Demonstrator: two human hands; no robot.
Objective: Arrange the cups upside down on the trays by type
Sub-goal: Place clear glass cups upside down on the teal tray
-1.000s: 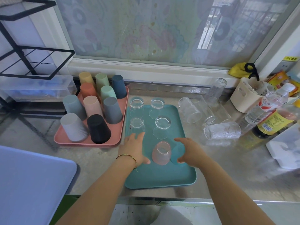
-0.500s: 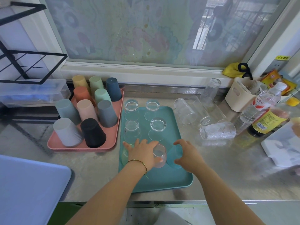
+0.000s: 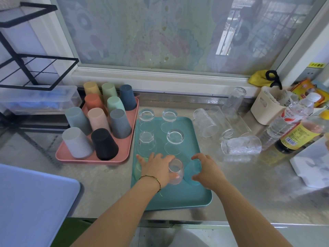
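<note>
A teal tray [image 3: 178,196] holds several clear glasses [image 3: 175,137] standing upside down. At its front stand a pink-tinted glass [image 3: 176,172], a blue-tinted glass [image 3: 193,171] and a green-tinted glass [image 3: 138,169]. My left hand [image 3: 156,168] grips the pink glass from the left, and partly hides the green one. My right hand [image 3: 207,171] curls round the blue glass from the right. A pink tray [image 3: 124,155] to the left carries several coloured plastic cups [image 3: 104,144], all upside down.
Several clear glasses [image 3: 241,145] lie or stand on the steel counter right of the teal tray. Bottles [image 3: 299,135], a cream basket [image 3: 267,106] and a white foam piece [image 3: 313,164] crowd the right side. A black wire rack [image 3: 35,72] stands at left; a blue surface [image 3: 35,202] lies at front left.
My left hand moved right from the tray's left side onto the pink glass. My right hand stayed beside the blue glass. The view shifted slightly.
</note>
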